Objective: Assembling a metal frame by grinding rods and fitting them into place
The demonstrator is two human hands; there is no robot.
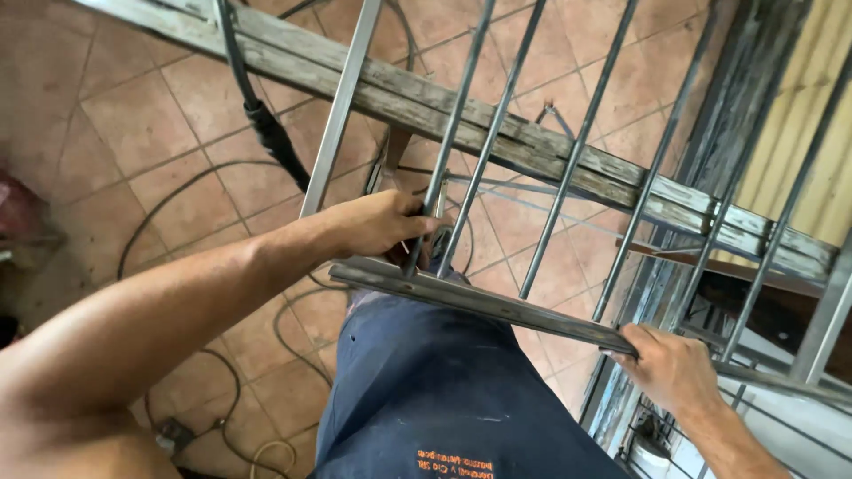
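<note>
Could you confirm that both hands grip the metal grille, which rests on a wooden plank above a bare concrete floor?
Not quite: the floor is laid with reddish tiles, not bare concrete, as the head view shows. The rest holds: the left hand and right hand grip the metal grille, which rests on a wooden plank.

Both hands [532, 297] grip metal grille [497, 306] — tiled floor [142, 115].

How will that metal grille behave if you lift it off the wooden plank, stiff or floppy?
Probably stiff: the grille's bars join a flat steel strip. Likely heavy and awkward; both the left hand and right hand grip it. It may pivot on the plank.
</note>
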